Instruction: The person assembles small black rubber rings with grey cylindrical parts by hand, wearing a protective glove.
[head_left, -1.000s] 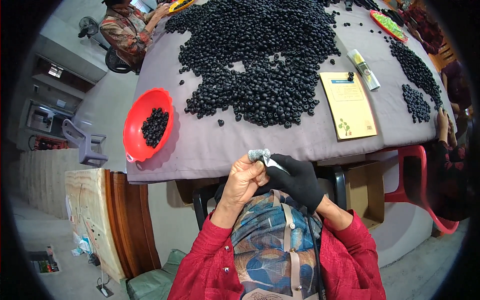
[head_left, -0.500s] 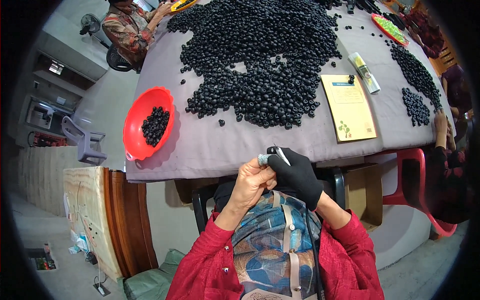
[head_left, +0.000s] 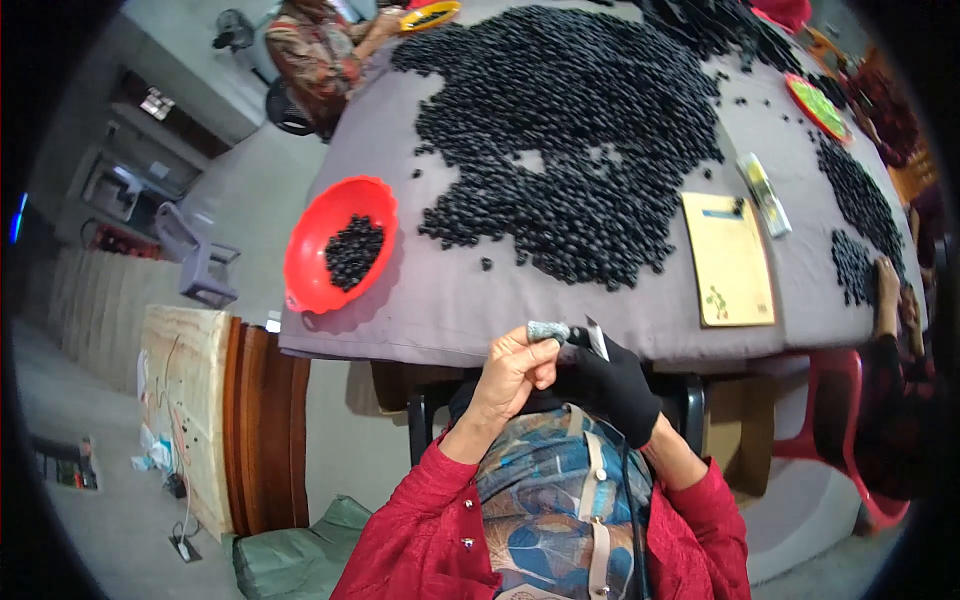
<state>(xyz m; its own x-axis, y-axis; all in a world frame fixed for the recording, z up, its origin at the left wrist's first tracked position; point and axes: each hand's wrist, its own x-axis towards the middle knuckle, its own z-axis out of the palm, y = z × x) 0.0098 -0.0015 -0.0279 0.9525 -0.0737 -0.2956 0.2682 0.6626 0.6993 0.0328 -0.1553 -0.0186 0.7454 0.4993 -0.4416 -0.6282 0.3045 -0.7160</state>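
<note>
Just off the table's near edge, my two hands meet in front of my body. My left hand (head_left: 515, 380) is bare and closed, with a grey-white cover (head_left: 546, 331) on its index finger. At that fingertip sits something small and black; I cannot tell if it is a black piece or a glove finger. My right hand (head_left: 622, 390) wears a black glove and is closed on a small knife blade (head_left: 597, 340), pale and pointing up. Beyond lies a wide heap of small black ring-shaped pieces (head_left: 570, 110), and a red bowl (head_left: 305, 255) holding more of them stands to the left.
A yellow booklet (head_left: 725, 270) and a white-and-green tube (head_left: 764, 195) lie on the grey tablecloth (head_left: 440, 310). Another person's hand (head_left: 887, 285) is beside a smaller black pile at right. A second person (head_left: 310, 60) works at far left. A red chair (head_left: 850, 400) stands right.
The whole view has shifted, so the table sits lower and further right. My hands have turned slightly; the covered finger and the blade show more clearly, with the blade more upright.
</note>
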